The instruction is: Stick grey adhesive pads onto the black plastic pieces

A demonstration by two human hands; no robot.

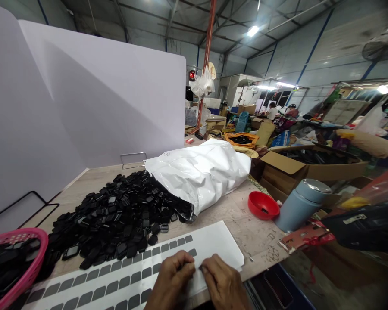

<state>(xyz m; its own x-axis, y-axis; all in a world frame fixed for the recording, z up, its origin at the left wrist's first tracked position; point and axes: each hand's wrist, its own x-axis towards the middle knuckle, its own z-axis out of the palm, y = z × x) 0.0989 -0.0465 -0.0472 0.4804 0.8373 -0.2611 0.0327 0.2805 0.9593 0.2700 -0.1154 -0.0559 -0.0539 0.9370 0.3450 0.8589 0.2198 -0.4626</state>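
Note:
My left hand [173, 275] is closed, thumb and forefinger pressed together over a white sheet [213, 241] that carries rows of dark grey rounded pieces [124, 282]. Beside it, my right hand [224, 280] is also closed, its fingertips pinched close to the left ones. A small dark bit shows at the right fingertips, too small to name. What the left fingers hold, if anything, is hidden. Behind the sheet lies a heap of small black plastic parts [116, 215], spilling from the mouth of a white plastic bag [200, 172].
A pink basket [40, 241] of black parts stands at the left. To the right are a red bowl [261, 204], a blue-grey flask [299, 206] and a cardboard box [284, 168]. White panels [116, 86] border the table. Other people [273, 112] sit far back.

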